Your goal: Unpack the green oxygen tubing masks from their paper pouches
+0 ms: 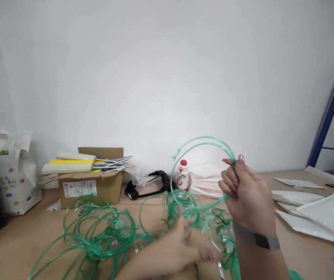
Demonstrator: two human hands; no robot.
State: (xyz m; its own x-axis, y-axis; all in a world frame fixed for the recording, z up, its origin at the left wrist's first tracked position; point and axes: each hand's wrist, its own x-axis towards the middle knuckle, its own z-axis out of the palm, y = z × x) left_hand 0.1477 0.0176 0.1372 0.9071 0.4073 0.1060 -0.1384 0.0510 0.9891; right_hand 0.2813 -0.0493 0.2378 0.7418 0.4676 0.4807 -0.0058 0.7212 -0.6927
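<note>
My right hand [247, 190] is raised above the table, its fingers closed round a coil of clear green tubing [206, 144]. The coil loops out to the left and ends in a small connector [175, 154]. Below it is my left hand [181, 249], blurred by motion; its thumb points up, apart from the stretched fingers, and I see nothing held in it. Several clear masks with green straps, such as one mask [227, 235], lie around and partly behind my hands. A tangled pile of green tubing [105, 252] lies to the left.
A cardboard box [107, 188] bears several metal rods with cream and yellow handles [73, 164]. A black headset-like strap [152, 190], a white bottle with a red cap [183, 175] and stacked paper [204, 181] stand along the wall. White packets [327, 217] lie right; a paper bag [18, 182] stands left.
</note>
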